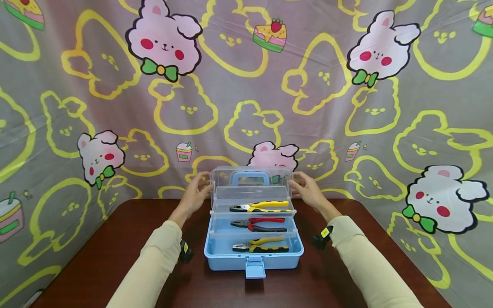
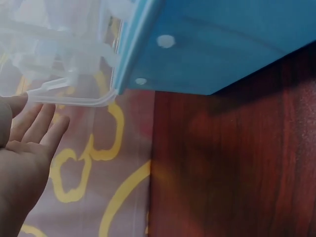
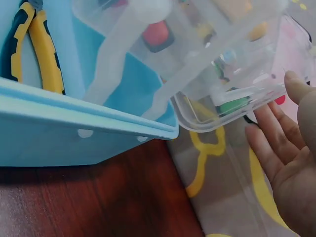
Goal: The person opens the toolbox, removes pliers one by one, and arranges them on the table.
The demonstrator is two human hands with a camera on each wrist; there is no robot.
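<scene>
A light-blue toolbox [image 1: 254, 262] stands open on the table, its clear lid [image 1: 221, 175] raised at the back. My left hand [image 1: 195, 192] holds the lid's left side, its thumb at the rim in the left wrist view. At the opposite side my right hand [image 1: 310, 192] holds the lid, the rim between thumb and fingers in the right wrist view. Yellow-handled pliers [image 1: 269, 205] lie in the upper clear tray. Red-and-black pliers [image 1: 265, 224] lie below them. Yellow-and-black pliers [image 1: 265, 246] rest at the front of the blue box.
A blue carrying handle [image 1: 250, 174] shows at the lid. The front latch [image 1: 255, 268] hangs down. Dark reddish-brown table [image 1: 146, 256] surface surrounds the box. A patterned curtain [image 1: 246, 85] hangs behind it.
</scene>
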